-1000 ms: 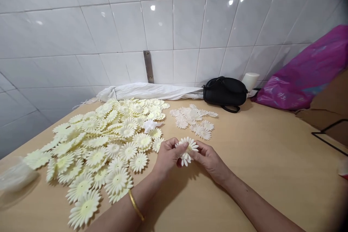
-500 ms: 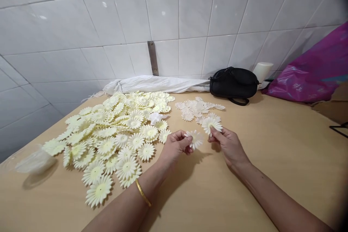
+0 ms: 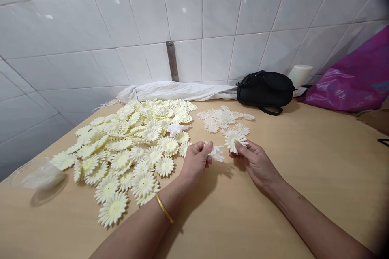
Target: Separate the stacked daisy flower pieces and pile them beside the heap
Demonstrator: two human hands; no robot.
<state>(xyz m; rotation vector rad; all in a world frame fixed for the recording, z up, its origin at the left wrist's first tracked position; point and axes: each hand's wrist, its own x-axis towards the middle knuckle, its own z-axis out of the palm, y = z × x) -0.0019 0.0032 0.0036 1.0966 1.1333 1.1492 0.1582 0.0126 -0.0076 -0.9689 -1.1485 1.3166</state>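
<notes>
Sitting at the left of the desk [image 3: 304,162] is one see-through plastic item [image 3: 44,175], its exact form unclear. Next comes one wide heap of cream daisy-shaped flowers [image 3: 133,133], dozens strong, overlapping too much for a sure count; one flower at the front [image 3: 114,209] lies nearest the viewer. Behind the heap, one long white cloth [image 3: 185,90] runs along the foot of the tiled wall [image 3: 185,16], with one metal strip [image 3: 172,60] fixed above it. One crumpled white scrap [image 3: 177,129] rests at the heap's right edge.

One gold bangle [image 3: 164,209] circles the left forearm. The left hand [image 3: 196,158], just right of the heap, has thumb and forefinger pinching a thin white flower [image 3: 217,153] above the desk; whether it is one layer or more cannot be told. Beyond it lies one small group of pale flowers [image 3: 223,116], roughly ten, some overlapping. The right hand [image 3: 257,165] pinches one cream flower [image 3: 230,139] between thumb and fingers, face up, in front of that group and apart from the left hand's flower.

Farther right stand one black case [image 3: 265,91], one white cylinder [image 3: 299,75] partly behind it, and one purple bag [image 3: 349,83] against the wall.
</notes>
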